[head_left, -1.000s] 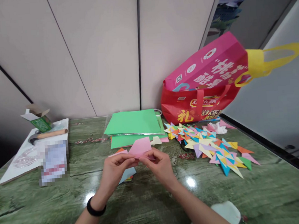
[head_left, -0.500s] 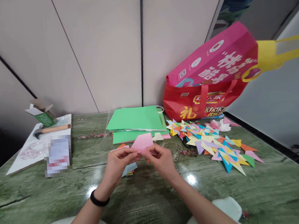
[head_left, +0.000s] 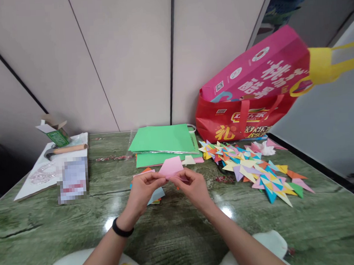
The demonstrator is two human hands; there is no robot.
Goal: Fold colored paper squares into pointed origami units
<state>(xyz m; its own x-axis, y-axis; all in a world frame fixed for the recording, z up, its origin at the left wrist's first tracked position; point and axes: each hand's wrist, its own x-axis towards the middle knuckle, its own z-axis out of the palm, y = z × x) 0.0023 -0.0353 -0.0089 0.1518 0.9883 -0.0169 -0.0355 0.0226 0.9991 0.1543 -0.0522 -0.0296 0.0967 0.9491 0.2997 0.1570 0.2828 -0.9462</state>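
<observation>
A piece of folded pink paper (head_left: 171, 167) is pinched between my two hands above the middle of the table. My left hand (head_left: 145, 189) grips its near left edge between thumb and fingers. On the near right edge, my right hand (head_left: 192, 186) does the same, thumb close to the other thumb. Beneath and behind my left hand lie small coloured paper pieces (head_left: 157, 195), partly covered by it. A small cream paper piece (head_left: 188, 160) rests just beyond my right hand. Behind the pink paper are stacked green sheets (head_left: 163, 138).
Folded multicoloured paper pieces (head_left: 257, 165) are heaped on the right, before a red bag (head_left: 218, 120) holding a pink box (head_left: 260, 69). At left, a white board (head_left: 26, 189) carries a hammer (head_left: 71, 148) and an open small box (head_left: 58, 136). A wall stands behind the green table (head_left: 104, 211).
The whole view has shifted slightly, so things appear a little further right. Both hands still pinch the pink paper, with hardly any change in their grip.
</observation>
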